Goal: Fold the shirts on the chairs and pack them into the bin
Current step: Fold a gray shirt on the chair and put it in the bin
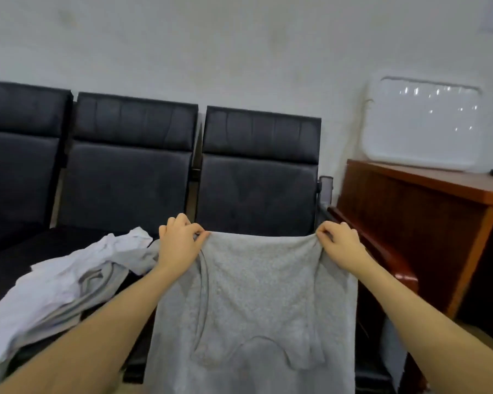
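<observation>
Two hands pinch the grey shirt [254, 294] by one edge: left hand [180, 243], right hand [339, 244]. It hangs over the rightmost chair [256, 177]. Uneven tension could skew the fold; a slipped pinch drops it.

Both forearms bare, no sleeves, rings or watch showing.
</observation>
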### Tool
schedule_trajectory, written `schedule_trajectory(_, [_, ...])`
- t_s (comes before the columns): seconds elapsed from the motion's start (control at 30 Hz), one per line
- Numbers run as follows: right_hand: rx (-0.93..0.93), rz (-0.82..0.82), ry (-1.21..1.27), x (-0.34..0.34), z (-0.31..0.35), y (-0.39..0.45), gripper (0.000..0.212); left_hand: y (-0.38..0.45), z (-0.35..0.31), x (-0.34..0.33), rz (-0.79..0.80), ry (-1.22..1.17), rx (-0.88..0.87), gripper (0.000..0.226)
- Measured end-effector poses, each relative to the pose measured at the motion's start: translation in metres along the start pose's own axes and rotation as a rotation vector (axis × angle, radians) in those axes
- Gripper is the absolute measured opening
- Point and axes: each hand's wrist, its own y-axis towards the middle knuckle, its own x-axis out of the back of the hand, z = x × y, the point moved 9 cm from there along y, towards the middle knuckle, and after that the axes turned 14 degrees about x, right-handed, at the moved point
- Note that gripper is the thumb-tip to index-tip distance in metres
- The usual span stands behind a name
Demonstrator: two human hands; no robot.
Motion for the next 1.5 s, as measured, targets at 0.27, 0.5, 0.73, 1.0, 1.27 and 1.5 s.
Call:
schedule_trajectory(0.27, [-0.092, 0.343, 0.265, -0.137, -0.056, -0.028, 0.009, -0.022, 0.067, -0.11, 0.244, 0.038, 0.051, 0.017])
schedule_trajectory(0.5, [-0.088, 0.349, 0.225, -0.177, -0.08, -0.018, 0.022, -0.027, 0.089, -0.174, 0.372, 0.172, 0.028, 0.012])
schedule_trajectory(0.73, [-0.216, 0.237, 0.2, -0.219, -0.099, -0.043, 0.001, -0.042, 0.099, -0.207, 0.484, 0.221, 0.07, 0.018])
schedule_trajectory(1.0, [-0.232, 0.263, 0.169, -0.228, -0.106, -0.047, 0.009, -0.041, 0.111, -0.212, 0.645, 0.106, 0.208, 0.011])
schedule_trajectory(1.27, [-0.12, 0.114, 0.029, -0.196, -0.106, -0.02, 0.012, -0.023, 0.108, -0.204, 0.543, 0.014, 0.217, 0.007])
schedule_trajectory(1.5, [-0.106, 0.095, -0.03, -0.202, -0.115, 0.027, 0.015, 0.013, 0.091, -0.221, 0.438, 0.051, 0.191, 0.013])
